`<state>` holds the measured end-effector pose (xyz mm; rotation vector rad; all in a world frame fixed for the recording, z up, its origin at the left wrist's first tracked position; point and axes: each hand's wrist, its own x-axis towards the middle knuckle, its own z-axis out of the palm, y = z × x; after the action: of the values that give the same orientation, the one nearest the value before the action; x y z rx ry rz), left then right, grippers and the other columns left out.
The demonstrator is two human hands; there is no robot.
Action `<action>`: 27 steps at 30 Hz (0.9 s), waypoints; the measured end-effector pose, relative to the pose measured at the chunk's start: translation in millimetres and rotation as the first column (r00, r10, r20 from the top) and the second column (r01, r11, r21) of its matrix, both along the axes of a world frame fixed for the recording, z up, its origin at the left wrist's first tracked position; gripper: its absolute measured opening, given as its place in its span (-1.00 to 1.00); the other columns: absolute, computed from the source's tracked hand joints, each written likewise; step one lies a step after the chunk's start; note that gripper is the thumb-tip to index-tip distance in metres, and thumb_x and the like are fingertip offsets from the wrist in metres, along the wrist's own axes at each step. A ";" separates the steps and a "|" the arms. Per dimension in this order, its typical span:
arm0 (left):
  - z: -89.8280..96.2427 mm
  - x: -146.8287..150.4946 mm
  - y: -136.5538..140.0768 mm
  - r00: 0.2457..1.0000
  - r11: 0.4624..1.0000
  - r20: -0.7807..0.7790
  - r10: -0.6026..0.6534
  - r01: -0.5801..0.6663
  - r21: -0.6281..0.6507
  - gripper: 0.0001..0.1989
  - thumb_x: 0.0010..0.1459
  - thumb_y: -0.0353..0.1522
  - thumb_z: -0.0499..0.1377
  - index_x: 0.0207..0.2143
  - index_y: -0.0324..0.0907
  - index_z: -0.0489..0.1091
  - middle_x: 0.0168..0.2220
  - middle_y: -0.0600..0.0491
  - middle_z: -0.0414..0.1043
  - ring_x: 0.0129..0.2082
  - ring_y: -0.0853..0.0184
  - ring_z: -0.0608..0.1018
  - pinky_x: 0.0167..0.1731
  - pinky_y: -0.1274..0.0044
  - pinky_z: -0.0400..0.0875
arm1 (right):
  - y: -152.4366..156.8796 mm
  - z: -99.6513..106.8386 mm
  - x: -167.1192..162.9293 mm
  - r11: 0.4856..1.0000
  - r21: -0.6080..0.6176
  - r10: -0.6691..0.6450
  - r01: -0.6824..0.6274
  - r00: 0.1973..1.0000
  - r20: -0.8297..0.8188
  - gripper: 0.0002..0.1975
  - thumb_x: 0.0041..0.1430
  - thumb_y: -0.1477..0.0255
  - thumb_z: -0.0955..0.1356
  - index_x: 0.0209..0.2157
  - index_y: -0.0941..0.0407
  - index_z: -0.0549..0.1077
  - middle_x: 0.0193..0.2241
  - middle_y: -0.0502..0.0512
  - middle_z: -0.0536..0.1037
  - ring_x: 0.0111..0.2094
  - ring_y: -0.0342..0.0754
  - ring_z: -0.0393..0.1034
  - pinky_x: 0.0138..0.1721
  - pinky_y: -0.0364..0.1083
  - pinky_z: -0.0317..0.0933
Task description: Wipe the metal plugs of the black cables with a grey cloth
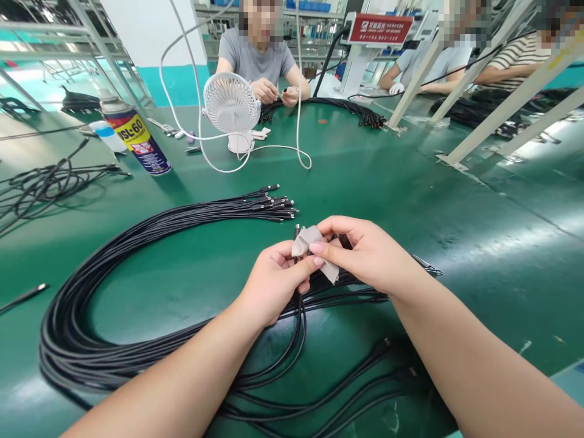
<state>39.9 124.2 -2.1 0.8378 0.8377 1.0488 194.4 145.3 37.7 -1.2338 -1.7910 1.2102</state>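
My left hand [274,283] is curling around a black cable [297,261] at the centre of the frame, thumb and fingers pressing together. The cable's metal-tipped plug [297,230] is pointing toward the top of the frame, its long axis running nearly upright in view, and two smooth, round cable strands [303,328] are hanging in a curve below that hand. My right hand [360,249] is pinching one crumpled, soft grey cloth [310,238] between thumb and fingers; the cloth is lying against the plug end. I cannot tell what the dark piece [345,241] inside my right hand is.

One thick, rubbery-looking cable bundle [68,298], too many strands to count, is making a U at centre left, its upper plug ends pointing right. The glossy green surface [479,243] is carrying one white plastic fan [232,103] at upper centre and one metal spray can [137,140] at upper left. One co-worker in a grey shirt [230,48] is sitting opposite.
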 end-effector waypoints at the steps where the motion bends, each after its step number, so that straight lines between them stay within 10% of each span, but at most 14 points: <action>1: -1.2 -0.2 0.4 1.000 1.000 -0.006 -0.012 0.013 0.007 -0.69 -0.16 -0.27 0.47 -0.46 -0.25 0.47 -0.56 0.17 0.28 -0.62 0.55 0.25 -0.66 0.65 0.17 | 1.5 -1.1 0.9 0.999 -0.034 0.021 -0.021 1.000 0.005 -0.81 0.13 0.31 0.41 -0.35 0.16 0.50 -0.51 0.00 0.52 -0.53 -0.18 0.31 -0.51 -0.18 0.18; 10: -3.5 -0.2 0.0 0.985 0.987 -0.093 -0.144 0.149 0.056 -0.66 -0.06 -0.18 0.41 -0.43 -0.28 0.46 -0.52 0.08 0.41 -0.62 0.50 0.34 -0.63 0.59 0.30 | 1.1 2.1 3.3 0.993 -0.108 0.053 -0.041 0.993 0.106 -0.69 0.21 0.24 0.32 -0.55 0.10 0.31 -0.72 -0.09 0.35 -0.67 -0.19 0.20 -0.59 -0.19 0.06; 18: -4.9 0.4 0.3 0.987 0.992 -0.097 -0.125 0.126 0.006 -0.68 -0.08 -0.25 0.42 -0.45 -0.26 0.39 -0.61 0.18 0.31 -0.67 0.50 0.36 -0.66 0.61 0.36 | -0.9 -10.4 1.5 0.883 0.463 -0.162 -0.083 0.871 0.464 -0.80 0.18 0.53 0.26 -0.53 0.11 0.33 -0.51 0.03 0.45 -0.46 -0.11 0.33 -0.45 -0.16 0.09; 27: -3.8 -0.6 1.2 0.985 0.994 -0.129 -0.112 0.110 -0.026 -0.72 0.00 -0.31 0.35 -0.51 -0.21 0.29 -0.69 0.20 0.32 -0.73 0.50 0.38 -0.68 0.65 0.29 | 3.4 0.6 11.4 0.839 0.516 -0.375 0.172 0.870 0.320 -0.77 0.22 0.41 0.29 -0.53 0.11 0.38 -0.57 0.03 0.41 -0.49 -0.10 0.29 -0.45 -0.12 0.10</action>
<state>39.3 125.4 -5.9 0.9342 0.8984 0.8946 205.8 148.7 38.3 -1.4519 -1.9486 0.3134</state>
